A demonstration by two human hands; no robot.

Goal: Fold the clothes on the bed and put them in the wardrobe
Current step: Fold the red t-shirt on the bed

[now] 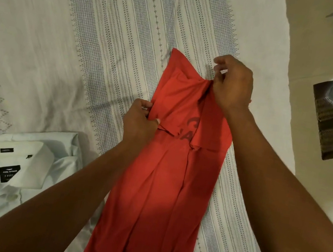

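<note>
A bed covered by a white bedspread (115,30) with woven blue-grey stripes fills most of the view, its right edge dropping away to the floor. The red T-shirt (160,201) lies lengthwise on the bedspread, already narrowed into a long strip. Its near end reaches the bottom of the frame, and its far part is raised off the bed and doubled toward the person, with part of a dark print showing on the lifted flap. Both bare forearms reach forward from the lower corners and converge on that flap. A folded white dress shirt (9,188) rests on the bed to the left of the T-shirt, close to it, collar up, with a black label (8,172) inside the neck. The right hand (233,86) is held palm down at the flap's far right side, its grip closed, with curled fingers bunching the red fabric. The left hand (140,119) is lower and nearer, with its grip pinching the flap's left edge between thumb and fingers. A brown patterned cloth (327,123) lies off the bed at the right.
</note>
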